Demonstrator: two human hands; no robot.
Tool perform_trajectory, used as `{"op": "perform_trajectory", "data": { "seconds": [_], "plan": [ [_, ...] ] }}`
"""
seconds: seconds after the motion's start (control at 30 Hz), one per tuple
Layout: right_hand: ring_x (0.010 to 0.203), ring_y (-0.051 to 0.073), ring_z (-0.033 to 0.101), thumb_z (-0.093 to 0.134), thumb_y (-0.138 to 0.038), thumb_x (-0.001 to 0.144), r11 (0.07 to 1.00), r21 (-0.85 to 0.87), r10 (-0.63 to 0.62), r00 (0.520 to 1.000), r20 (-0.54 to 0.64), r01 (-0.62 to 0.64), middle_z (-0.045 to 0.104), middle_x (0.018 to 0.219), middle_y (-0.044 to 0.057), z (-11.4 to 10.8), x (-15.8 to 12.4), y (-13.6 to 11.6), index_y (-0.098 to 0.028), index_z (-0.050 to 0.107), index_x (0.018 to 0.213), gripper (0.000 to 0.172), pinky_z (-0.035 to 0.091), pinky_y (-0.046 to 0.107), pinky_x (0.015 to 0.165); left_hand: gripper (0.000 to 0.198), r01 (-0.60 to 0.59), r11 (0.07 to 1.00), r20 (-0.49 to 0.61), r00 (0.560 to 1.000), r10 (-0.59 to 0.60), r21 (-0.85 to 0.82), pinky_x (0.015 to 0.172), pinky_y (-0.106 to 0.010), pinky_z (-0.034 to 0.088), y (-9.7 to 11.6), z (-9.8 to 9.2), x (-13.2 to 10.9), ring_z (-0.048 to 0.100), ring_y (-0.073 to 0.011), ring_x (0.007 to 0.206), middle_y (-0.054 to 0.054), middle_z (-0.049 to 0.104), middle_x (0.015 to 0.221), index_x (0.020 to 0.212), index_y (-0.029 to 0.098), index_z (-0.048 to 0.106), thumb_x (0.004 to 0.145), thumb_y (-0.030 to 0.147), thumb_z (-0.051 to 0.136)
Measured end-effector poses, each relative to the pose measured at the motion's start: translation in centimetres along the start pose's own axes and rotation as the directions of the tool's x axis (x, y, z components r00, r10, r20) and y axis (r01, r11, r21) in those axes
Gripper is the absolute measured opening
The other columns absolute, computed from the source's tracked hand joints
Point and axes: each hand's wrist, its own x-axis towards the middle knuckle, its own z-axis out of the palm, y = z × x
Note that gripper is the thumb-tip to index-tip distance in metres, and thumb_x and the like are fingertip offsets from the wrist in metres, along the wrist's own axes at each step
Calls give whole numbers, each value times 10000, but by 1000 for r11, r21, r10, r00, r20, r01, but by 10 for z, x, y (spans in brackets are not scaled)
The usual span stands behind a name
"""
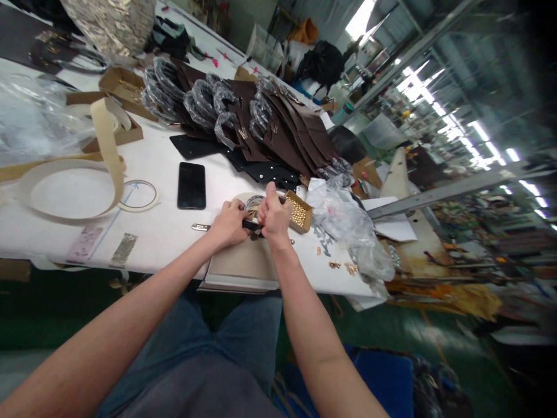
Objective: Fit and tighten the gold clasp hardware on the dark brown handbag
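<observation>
My left hand (pixel 232 223) is closed on a narrow black strap-like piece (pixel 251 225) at the table's front edge. Right beside it, my right hand (pixel 275 216) is curled into a fist with its thumb up over the same piece; what its fingers grip is hidden. Beneath both hands lies a beige board or stack of sheets (pixel 241 264). A slim metal-ended tool (pixel 201 227) pokes out left of my left hand. Just right of my right hand is a small cardboard box (pixel 300 223) holding gold-coloured metal beads or studs.
A black phone (pixel 191 186) and a tape roll (pixel 155 200) lie to the left. Behind are brown bag panels (pixel 300 125) with plastic-wrapped handles (pixel 202 98). Crumpled clear plastic (pixel 348 215) and small gold fittings (pixel 351 268) lie at right; a wide beige band (pixel 107 145) loops at left.
</observation>
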Motion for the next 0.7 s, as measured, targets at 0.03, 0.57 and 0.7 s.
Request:
{"op": "perform_trajectory", "data": {
  "seconds": [0.03, 0.57, 0.7],
  "plan": [
    [399, 90, 296, 724, -735, 1060, 998, 4, 61, 998, -4, -61, 305, 518, -85, 4, 11, 3, -273, 317, 676, 726, 256, 254, 347, 223, -7, 1000, 21, 1000, 6, 11, 1205, -437, 531, -2, 0, 1, 487, -342, 1346, -88, 532, 1469, 1122, 273, 829, 917, 327, 760],
    [427, 135, 304, 643, -757, 1083, 926, 59, -362, 922, -141, 372, 282, 532, -42, -32, -56, -4, -254, 331, 622, 751, 335, 306, 419, 247, 56, 998, -31, 998, -57, -14, 1174, -415, 566, 3, 3, 3, 521, -323, 1313, -74, 570, 1458, 1094, 271, 838, 858, 276, 764],
    [452, 166, 421, 623, -703, 1119, 886, -58, -462, 885, -61, 459, 366, 536, -17, -22, -72, 5, -263, 405, 592, 721, 406, 343, 475, 251, 53, 998, -29, 998, -53, -24, 1181, -425, 561, 2, 4, 4, 512, -331, 1326, -78, 569, 1456, 1093, 267, 841, 850, 301, 790]
  ]
}}
